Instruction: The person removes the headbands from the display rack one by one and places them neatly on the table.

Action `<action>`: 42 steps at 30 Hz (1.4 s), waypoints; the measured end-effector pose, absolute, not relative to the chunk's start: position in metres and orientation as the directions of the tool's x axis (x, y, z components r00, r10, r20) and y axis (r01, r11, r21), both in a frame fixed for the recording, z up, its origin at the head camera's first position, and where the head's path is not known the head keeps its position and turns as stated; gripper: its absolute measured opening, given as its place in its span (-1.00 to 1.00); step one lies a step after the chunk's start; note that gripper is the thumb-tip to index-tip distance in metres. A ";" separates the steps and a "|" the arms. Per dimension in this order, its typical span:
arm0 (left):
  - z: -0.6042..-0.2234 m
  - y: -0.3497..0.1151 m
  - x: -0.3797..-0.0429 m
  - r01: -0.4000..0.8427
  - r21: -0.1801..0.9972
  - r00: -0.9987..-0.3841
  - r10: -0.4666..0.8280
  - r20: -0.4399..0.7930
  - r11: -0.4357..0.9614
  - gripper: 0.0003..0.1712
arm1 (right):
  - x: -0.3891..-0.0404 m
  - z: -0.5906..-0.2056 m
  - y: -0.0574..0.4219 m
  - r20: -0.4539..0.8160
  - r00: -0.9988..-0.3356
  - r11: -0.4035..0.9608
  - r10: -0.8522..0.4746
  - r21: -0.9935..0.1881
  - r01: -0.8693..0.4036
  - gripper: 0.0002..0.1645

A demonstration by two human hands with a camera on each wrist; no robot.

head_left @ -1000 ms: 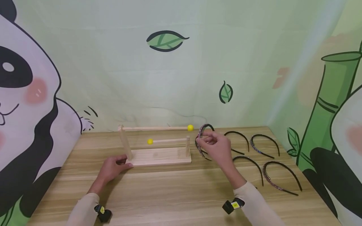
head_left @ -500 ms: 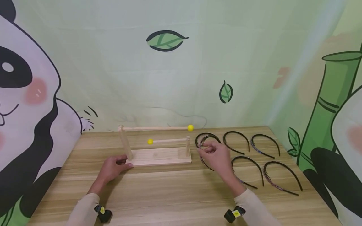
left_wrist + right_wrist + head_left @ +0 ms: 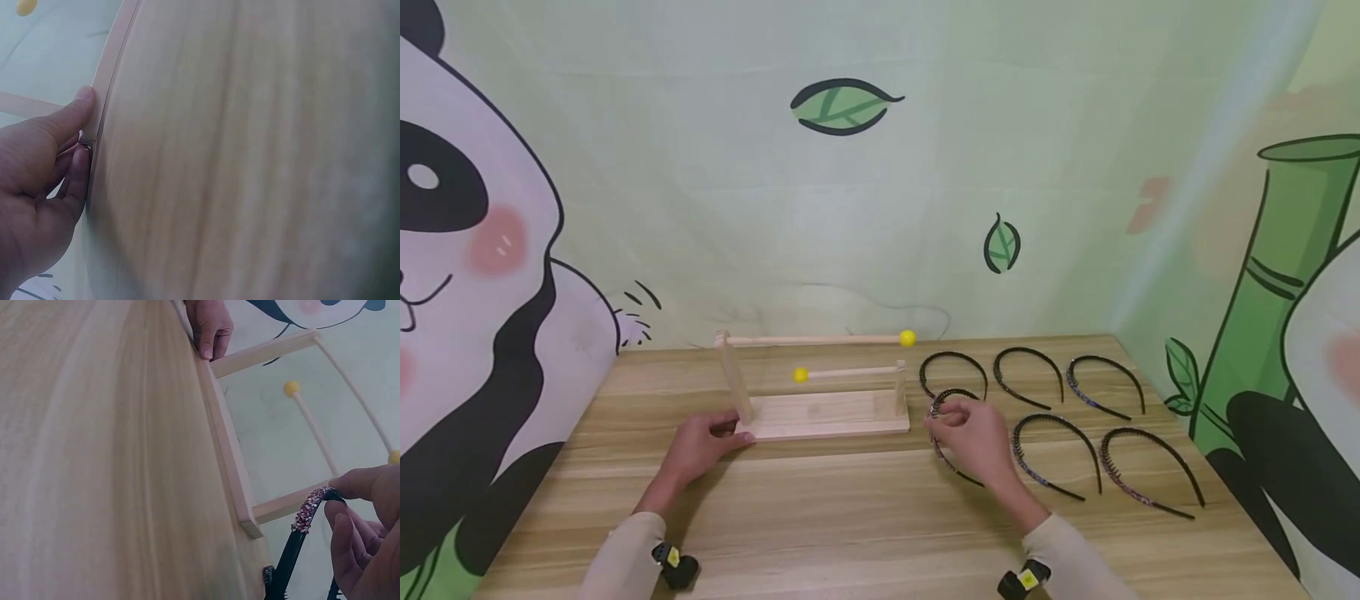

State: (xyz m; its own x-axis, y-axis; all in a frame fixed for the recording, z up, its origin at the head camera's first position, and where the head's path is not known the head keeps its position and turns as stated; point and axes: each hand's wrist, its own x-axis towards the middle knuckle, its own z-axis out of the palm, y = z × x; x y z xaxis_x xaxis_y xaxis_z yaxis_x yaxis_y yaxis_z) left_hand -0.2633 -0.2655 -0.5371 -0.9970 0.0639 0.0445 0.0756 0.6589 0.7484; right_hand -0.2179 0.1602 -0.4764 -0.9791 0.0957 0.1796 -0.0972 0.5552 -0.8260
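A wooden rack (image 3: 831, 428) stands on the table, with two posts, each bearing a horizontal rod tipped with a yellow ball (image 3: 907, 338). At its left end my left hand (image 3: 692, 446) pinches the base, thumb on the front edge and fingers behind the corner. My right hand (image 3: 977, 437) pinches a black toothed headband by its upper part, just right of the rack. Pink and silver glittering stones cover part of this headband (image 3: 304, 515) in the right wrist view; its lower end hangs close over the table. No headband is on either rod.
Several more headbands lie on the table to the right: a back row with a plain black one (image 3: 1028, 350) and a blue-stoned one (image 3: 1078, 396), and a front row with a pink-stoned one (image 3: 1123, 483). A printed panda backdrop (image 3: 880, 208) rises behind the wooden table (image 3: 820, 533).
My right hand has lowered the headband and brought it toward me, from in front of the back-row headband to the left of the front row. The left hand stays on the rack.
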 end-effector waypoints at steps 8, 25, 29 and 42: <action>-0.538 -0.267 -0.263 0.073 0.751 -0.997 0.068 0.038 0.657 -0.37 | -0.218 -0.489 0.160 0.144 -0.985 0.577 0.092 -0.814 -0.065 -0.69; -0.535 -0.267 -0.262 0.064 0.750 -0.998 0.056 0.037 0.658 -0.36 | -0.226 -0.505 0.159 0.103 -0.993 0.617 0.063 -0.786 -0.042 -0.70; -0.536 -0.267 -0.262 0.066 0.751 -0.998 0.056 0.038 0.657 -0.34 | -0.229 -0.510 0.159 0.084 -0.994 0.607 0.071 -0.794 -0.024 -0.73; -0.539 -0.268 -0.264 0.086 0.753 -0.996 0.065 0.057 0.652 -0.36 | -0.231 -0.522 0.158 0.041 -0.997 0.596 0.064 -0.803 0.005 -0.74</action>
State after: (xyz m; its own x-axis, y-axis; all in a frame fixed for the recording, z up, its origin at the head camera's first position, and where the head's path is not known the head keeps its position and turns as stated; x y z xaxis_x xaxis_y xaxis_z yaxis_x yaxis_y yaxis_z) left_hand -0.2642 -0.2677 -0.5389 -0.9962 0.0654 0.0567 0.0857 0.6525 0.7530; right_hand -0.2308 0.1583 -0.5218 -0.9971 0.0637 0.0411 0.0050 0.5963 -0.8027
